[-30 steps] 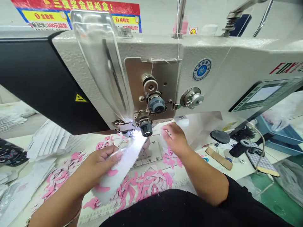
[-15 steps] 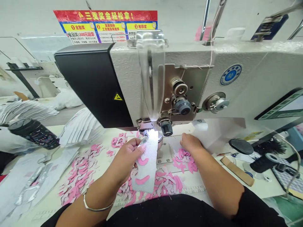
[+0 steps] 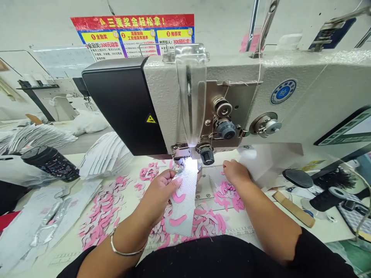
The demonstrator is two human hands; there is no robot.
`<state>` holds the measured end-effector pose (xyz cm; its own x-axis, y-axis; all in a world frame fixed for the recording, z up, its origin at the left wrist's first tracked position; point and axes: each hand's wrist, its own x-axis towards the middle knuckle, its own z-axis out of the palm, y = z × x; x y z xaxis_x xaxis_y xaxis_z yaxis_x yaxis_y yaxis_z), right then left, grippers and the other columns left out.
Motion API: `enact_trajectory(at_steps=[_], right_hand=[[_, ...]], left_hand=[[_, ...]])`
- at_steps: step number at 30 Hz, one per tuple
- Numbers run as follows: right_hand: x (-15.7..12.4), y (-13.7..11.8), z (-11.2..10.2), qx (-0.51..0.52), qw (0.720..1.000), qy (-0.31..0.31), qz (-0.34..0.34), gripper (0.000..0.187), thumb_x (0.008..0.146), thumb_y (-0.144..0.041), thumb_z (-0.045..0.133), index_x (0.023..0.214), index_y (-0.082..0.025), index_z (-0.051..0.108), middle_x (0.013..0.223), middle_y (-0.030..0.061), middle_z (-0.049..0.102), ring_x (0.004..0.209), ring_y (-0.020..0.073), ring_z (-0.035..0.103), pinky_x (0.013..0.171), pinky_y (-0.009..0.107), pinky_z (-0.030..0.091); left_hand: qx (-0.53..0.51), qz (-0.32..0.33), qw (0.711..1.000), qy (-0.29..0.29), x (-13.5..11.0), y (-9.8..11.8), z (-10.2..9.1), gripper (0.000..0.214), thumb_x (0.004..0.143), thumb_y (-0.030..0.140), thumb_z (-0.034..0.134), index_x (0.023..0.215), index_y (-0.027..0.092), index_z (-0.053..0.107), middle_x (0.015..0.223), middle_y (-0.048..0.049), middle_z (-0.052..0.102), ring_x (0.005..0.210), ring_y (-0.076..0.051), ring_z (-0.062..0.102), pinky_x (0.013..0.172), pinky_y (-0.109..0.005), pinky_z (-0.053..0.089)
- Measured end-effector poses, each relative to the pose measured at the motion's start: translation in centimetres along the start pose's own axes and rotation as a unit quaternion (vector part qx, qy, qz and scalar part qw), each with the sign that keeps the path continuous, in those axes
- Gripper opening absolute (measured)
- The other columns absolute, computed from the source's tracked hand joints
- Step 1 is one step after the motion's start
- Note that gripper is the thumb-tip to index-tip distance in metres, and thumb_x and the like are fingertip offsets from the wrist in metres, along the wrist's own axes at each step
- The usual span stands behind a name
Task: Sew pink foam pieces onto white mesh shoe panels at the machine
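Note:
A sewing machine (image 3: 162, 100) stands before me, its lamp lighting the needle area. Under its presser foot runs a white mesh fabric strip (image 3: 185, 208) bearing curved pink patches. My left hand (image 3: 162, 189) pinches the strip's left edge between thumb and fingers, close to the foot. On the machine bed's right side rests my right hand (image 3: 236, 173), fingers curled downward; whatever they hold, if anything, is hidden. Just below that hand lies a heap of pink cut pieces (image 3: 230, 195). More pink and white pieces (image 3: 205, 222) lie beneath and beside the strip.
At the left are a black patterned tumbler (image 3: 50, 162), a fanned stack of white pieces (image 3: 106, 156) and loose pink pieces (image 3: 102, 208). To the right lie a brown strip (image 3: 294, 208) and a black thread spool (image 3: 326, 199). A ruler tape (image 3: 240, 231) runs along the front edge.
The view has shifted slightly, so everything sits a little further right. My left hand keeps its pinch on the strip, and the right hand stays by the pink heap.

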<state>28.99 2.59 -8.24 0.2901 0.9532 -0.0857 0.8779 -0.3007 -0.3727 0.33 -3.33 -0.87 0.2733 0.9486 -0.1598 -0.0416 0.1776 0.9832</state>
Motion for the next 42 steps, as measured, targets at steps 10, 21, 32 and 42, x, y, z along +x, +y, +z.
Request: enact_trajectory(at_steps=[10, 21, 32, 42], right_hand=[[-8.2, -4.9, -2.8, 0.356, 0.910, 0.064, -0.202, 0.029, 0.093, -0.042, 0.046, 0.108, -0.023, 0.062, 0.092, 0.0027, 0.067, 0.071, 0.0148, 0.062, 0.064, 0.028, 0.051], [-9.7, -10.3, -2.9, 0.339, 0.904, 0.046, -0.258, 0.005, 0.086, -0.027, 0.058, 0.088, -0.023, 0.060, 0.080, -0.0012, 0.067, 0.071, 0.0156, 0.063, 0.064, 0.028, 0.049], [-9.4, -10.5, -2.7, 0.336, 0.911, 0.076, -0.227, 0.014, 0.087, -0.037, 0.058, 0.086, -0.023, 0.060, 0.079, -0.0013, 0.067, 0.070, 0.0157, 0.062, 0.064, 0.028, 0.047], [-9.4, -10.4, -2.6, 0.273, 0.925, 0.106, -0.242, 0.013, 0.086, -0.034, 0.056, 0.079, -0.023, 0.055, 0.068, -0.0036, 0.058, 0.062, 0.0148, 0.053, 0.058, 0.027, 0.038]], left_hand=[[0.061, 0.037, 0.997, 0.015, 0.1, -0.1, 0.2, 0.024, 0.080, 0.041, 0.067, 0.086, 0.020, 0.059, 0.071, 0.0017, 0.062, 0.062, -0.014, 0.055, 0.059, -0.025, 0.040], [0.068, 0.048, 0.996, -0.023, -0.1, -0.8, 0.1, 0.023, 0.084, 0.043, 0.065, 0.090, 0.021, 0.060, 0.074, 0.0014, 0.061, 0.064, -0.014, 0.055, 0.060, -0.026, 0.046], [0.100, 0.035, 0.994, -0.025, -0.2, -0.2, 0.4, 0.022, 0.084, 0.040, 0.064, 0.094, 0.021, 0.061, 0.081, -0.0007, 0.066, 0.070, -0.016, 0.059, 0.065, -0.027, 0.046], [0.094, 0.018, 0.995, -0.007, -0.3, 0.6, 0.8, 0.025, 0.082, 0.042, 0.065, 0.090, 0.020, 0.062, 0.077, 0.0000, 0.061, 0.068, -0.015, 0.055, 0.062, -0.026, 0.044]])
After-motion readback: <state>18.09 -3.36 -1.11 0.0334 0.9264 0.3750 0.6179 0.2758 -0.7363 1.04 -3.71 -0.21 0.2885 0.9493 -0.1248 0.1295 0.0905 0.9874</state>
